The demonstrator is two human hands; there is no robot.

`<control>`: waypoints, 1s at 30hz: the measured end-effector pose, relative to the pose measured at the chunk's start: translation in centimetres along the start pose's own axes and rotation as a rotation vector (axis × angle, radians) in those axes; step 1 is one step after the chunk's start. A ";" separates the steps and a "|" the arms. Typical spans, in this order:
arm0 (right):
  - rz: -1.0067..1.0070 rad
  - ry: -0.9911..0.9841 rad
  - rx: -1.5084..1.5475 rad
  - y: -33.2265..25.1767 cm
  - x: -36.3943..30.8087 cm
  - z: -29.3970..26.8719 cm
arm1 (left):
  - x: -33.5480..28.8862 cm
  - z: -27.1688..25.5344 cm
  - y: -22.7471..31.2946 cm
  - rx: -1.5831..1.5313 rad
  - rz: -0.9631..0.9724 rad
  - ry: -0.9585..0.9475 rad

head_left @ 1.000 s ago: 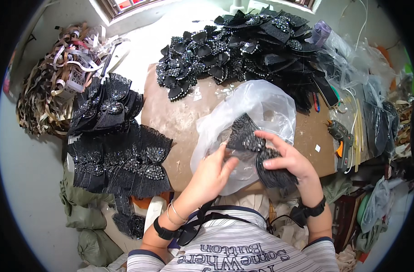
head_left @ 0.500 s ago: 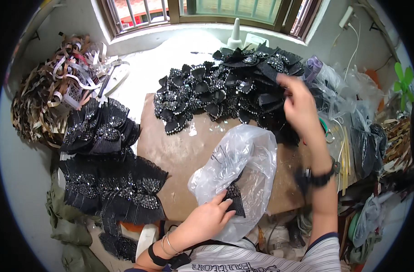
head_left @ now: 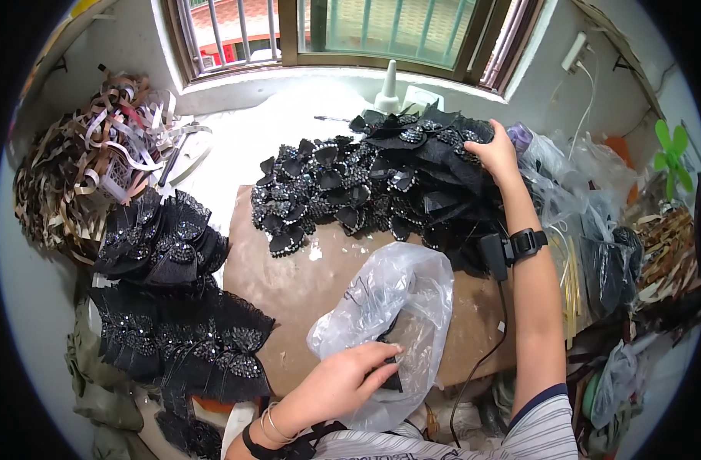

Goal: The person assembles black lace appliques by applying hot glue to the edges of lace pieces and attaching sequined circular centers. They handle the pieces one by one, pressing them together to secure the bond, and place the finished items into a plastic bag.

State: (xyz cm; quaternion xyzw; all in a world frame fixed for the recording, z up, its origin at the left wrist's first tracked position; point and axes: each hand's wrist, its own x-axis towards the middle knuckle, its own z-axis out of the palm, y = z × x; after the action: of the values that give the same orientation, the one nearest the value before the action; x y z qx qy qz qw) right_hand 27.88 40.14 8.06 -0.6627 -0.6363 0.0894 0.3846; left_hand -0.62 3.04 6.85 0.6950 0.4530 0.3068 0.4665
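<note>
A clear plastic bag [head_left: 423,295] lies near me on the brown board, and a black fabric piece [head_left: 390,377] partly shows in it. My left hand [head_left: 350,379] is closed on the bag beside that piece; some fingertips are hard to see. Further off, a large heap of black pieces [head_left: 343,180] with glittering beads and bow shapes spreads across the board. My right hand [head_left: 498,157] reaches to its right end, with thumb and fingers closed around a beaded black fabric piece [head_left: 475,132]. The rest of that piece merges with the heap.
More beaded black pieces [head_left: 178,337] lie at the left. Behind them stands a tangle of ribbon strips [head_left: 105,146]. A white nozzle bottle [head_left: 387,96] is by the window. Plastic bags [head_left: 596,203], thin sticks [head_left: 571,295] and a small green fan [head_left: 670,157] are at the right.
My right hand has come down on the heap's right end and grasped a beaded piece. My left hand's fingers have drawn closer together on the bag. The whole view has shifted slightly.
</note>
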 end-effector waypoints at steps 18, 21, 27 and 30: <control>0.848 -0.785 2.110 -5.8 -28.9 -8.7 | 3.7 4.0 1.8 -0.380 0.292 0.305; 0.730 -0.938 2.227 -5.3 -30.2 -7.5 | 3.6 3.2 2.2 -0.297 0.327 0.359; 0.631 -0.980 2.155 -6.8 -30.9 -7.6 | 2.3 2.2 1.2 -0.173 0.293 0.348; 0.384 -0.830 1.863 -6.8 -31.5 -7.6 | 1.2 1.1 0.4 -0.192 0.306 0.161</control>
State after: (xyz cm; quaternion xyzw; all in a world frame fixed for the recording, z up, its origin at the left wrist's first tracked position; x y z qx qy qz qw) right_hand 21.73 7.66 5.86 -0.1102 -0.2812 0.8268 0.4745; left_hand 0.96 3.63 6.84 0.6814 0.3465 0.4704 0.4408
